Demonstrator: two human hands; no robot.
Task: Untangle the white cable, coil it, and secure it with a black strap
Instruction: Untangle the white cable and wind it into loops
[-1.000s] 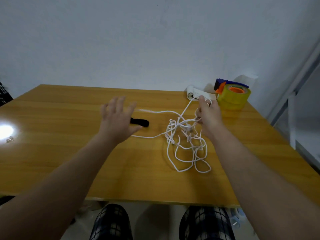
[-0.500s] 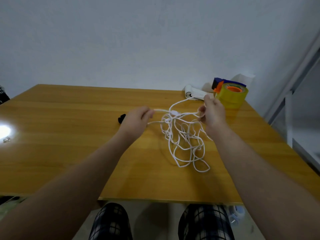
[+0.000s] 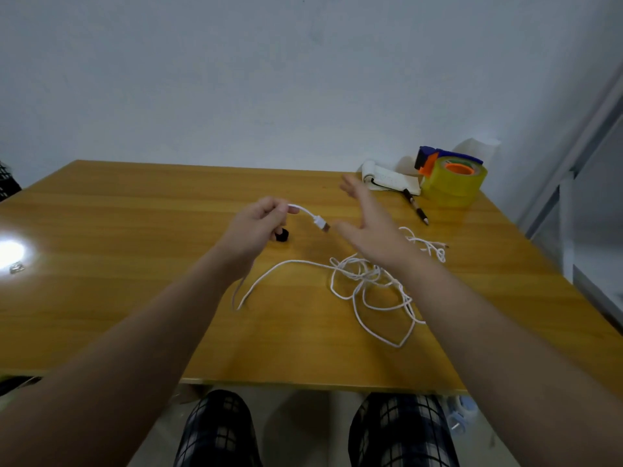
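Note:
A white cable (image 3: 367, 284) lies in loose tangled loops on the wooden table (image 3: 135, 298), to the right of centre. My left hand (image 3: 256, 227) is raised above the table and pinches one end of the cable, whose USB plug (image 3: 322, 225) sticks out to the right. From that hand the cable hangs down behind my forearm and runs back to the tangle. My right hand (image 3: 371, 230) hovers over the tangle with fingers spread, holding nothing. A small black strap (image 3: 282, 235) lies on the table just beyond my left hand, partly hidden by it.
At the far right corner stand a yellow tape roll on a blue and orange dispenser (image 3: 453, 178), a small white notepad (image 3: 387, 178) and a pen (image 3: 416, 207). A bright light reflection (image 3: 11, 252) marks the left of the table. My knees in checked trousers show below the near edge.
My left hand has pulled one cable end free and lifted it left, plug showing. My right hand has let go of the cable and opened; the tangle has dropped flat onto the table.

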